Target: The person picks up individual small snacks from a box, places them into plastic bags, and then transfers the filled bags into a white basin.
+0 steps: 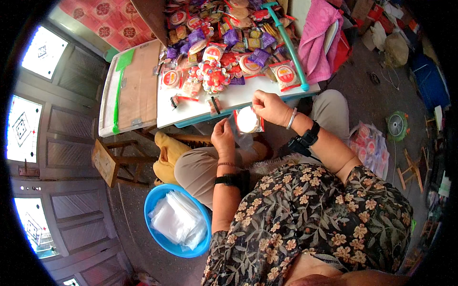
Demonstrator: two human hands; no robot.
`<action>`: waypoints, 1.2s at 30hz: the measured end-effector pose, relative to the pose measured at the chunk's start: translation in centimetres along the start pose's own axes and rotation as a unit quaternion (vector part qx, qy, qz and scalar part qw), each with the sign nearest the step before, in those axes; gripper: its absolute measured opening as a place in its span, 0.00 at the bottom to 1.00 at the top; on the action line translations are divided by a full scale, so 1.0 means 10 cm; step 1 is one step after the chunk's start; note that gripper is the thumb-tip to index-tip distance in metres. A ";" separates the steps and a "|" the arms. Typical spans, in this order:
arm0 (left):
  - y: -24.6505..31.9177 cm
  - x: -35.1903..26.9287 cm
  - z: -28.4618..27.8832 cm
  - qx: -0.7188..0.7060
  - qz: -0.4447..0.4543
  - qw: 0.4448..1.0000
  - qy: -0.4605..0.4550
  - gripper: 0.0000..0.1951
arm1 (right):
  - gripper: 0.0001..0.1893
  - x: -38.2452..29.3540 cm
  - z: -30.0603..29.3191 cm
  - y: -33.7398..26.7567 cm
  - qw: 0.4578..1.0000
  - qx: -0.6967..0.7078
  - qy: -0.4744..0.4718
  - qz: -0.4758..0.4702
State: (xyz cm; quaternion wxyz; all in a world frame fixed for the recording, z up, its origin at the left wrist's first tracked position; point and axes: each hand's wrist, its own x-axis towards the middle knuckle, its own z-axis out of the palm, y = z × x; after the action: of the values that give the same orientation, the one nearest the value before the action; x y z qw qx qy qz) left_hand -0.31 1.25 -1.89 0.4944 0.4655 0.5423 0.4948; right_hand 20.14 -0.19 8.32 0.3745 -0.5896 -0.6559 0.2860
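My left hand [223, 135] pinches the edge of a clear plastic bag [244, 141] in front of the table. A round white snack in a red-edged wrapper [247, 120] is at the bag, between my hands. My right hand [265, 104] has its fingers closed at the wrapper's upper right edge. Beyond them, a pile of wrapped snacks lies on the white tabletop [168, 116], with purple packets [259, 57], round crackers in red-edged wrappers [285, 75] and a cluster of red flower-shaped pieces [213, 75]. A small packet with a black band [214, 105] lies at the near edge.
A blue basin [149, 228] of clear plastic bags stands on the floor beside a wooden stool [105, 162]. A teal-handled tool [291, 50] and a pink towel [316, 43] are at the table's right. A green fly swatter [120, 85] lies left. Filled bags [368, 146] stand behind my right arm.
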 end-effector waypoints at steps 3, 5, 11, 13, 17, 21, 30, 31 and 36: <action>-0.03 -0.01 0.00 0.038 0.040 0.998 0.013 0.10 | 0.05 -0.03 0.02 -0.03 1.000 -0.023 -0.015 -0.013; -0.14 0.01 -0.02 0.047 0.059 0.997 0.015 0.10 | 0.05 -0.04 0.07 -0.06 0.999 -0.025 -0.029 -0.020; 0.05 -0.09 0.11 0.131 0.049 0.989 -0.041 0.09 | 0.05 -0.09 0.27 0.05 0.999 -0.039 -0.025 0.013; -0.03 -0.08 0.08 0.136 0.066 0.988 -0.027 0.09 | 0.05 -0.10 0.32 0.06 0.998 -0.043 -0.036 0.023; -0.01 -0.10 0.09 0.022 0.049 0.998 -0.028 0.09 | 0.06 -0.12 0.35 0.11 0.999 -0.022 -0.039 0.012; -0.15 -0.09 0.14 0.002 0.046 0.995 -0.085 0.09 | 0.06 -0.11 0.47 0.19 0.999 -0.011 -0.013 0.031; 0.06 -0.18 0.14 -0.090 -0.047 0.986 -0.130 0.09 | 0.10 -0.11 0.35 0.20 0.996 -0.031 0.079 0.040; 0.07 -0.18 0.14 -0.101 -0.053 0.986 -0.120 0.09 | 0.10 -0.08 0.24 0.20 0.990 -0.081 0.108 0.046; 0.02 -0.17 0.11 -0.107 -0.031 0.988 -0.111 0.09 | 0.22 0.02 -0.18 0.35 0.910 -0.317 0.267 0.005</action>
State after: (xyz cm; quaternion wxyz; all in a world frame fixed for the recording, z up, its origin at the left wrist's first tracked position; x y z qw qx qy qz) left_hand 0.94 -0.32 -1.55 0.6137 0.4451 0.4421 0.4794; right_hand 23.61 0.37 6.53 0.3272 -0.7352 -0.5846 -0.1034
